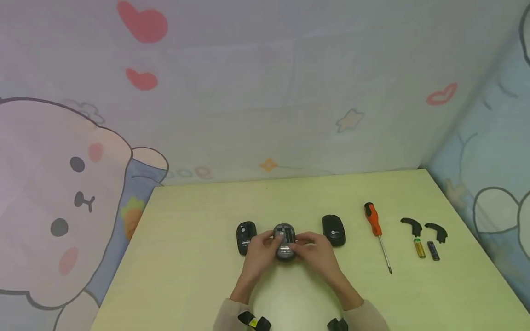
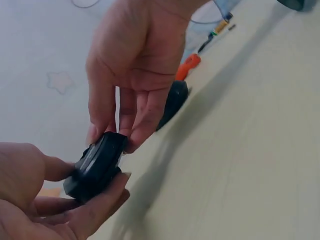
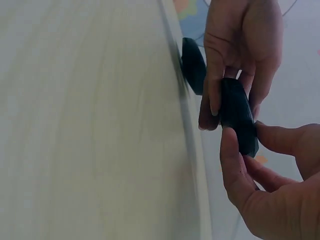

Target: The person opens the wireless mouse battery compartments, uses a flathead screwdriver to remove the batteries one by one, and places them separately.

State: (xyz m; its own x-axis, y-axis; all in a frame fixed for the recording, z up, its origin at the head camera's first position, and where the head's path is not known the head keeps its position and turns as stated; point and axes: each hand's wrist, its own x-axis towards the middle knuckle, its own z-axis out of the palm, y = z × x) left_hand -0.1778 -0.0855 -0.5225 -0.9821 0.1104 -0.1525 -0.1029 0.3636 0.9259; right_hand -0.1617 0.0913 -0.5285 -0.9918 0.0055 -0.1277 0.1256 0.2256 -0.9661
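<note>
Between both hands is a dark computer mouse [image 1: 285, 248], its underside turned up toward the head camera with a battery bay showing. My left hand [image 1: 261, 253] grips it by one side, thumb on the underside. From the other side my right hand [image 1: 318, 255] pinches it, the thumb near the pale label. Both wrist views show the mouse [image 2: 97, 167] held clear of the table, fingers beneath it. A second mouse [image 1: 246, 234] lies underside up just left of my left hand. Beyond my right hand rests a black mouse [image 1: 333, 230], top side up.
Farther right on the table [image 1: 186, 276] lies an orange-handled screwdriver [image 1: 374, 223]. Near the right edge are two curved black covers [image 1: 411, 225], a gold battery [image 1: 419, 248] and a dark battery [image 1: 433, 251]. A printed cloth wall [image 1: 248, 92] stands behind the table.
</note>
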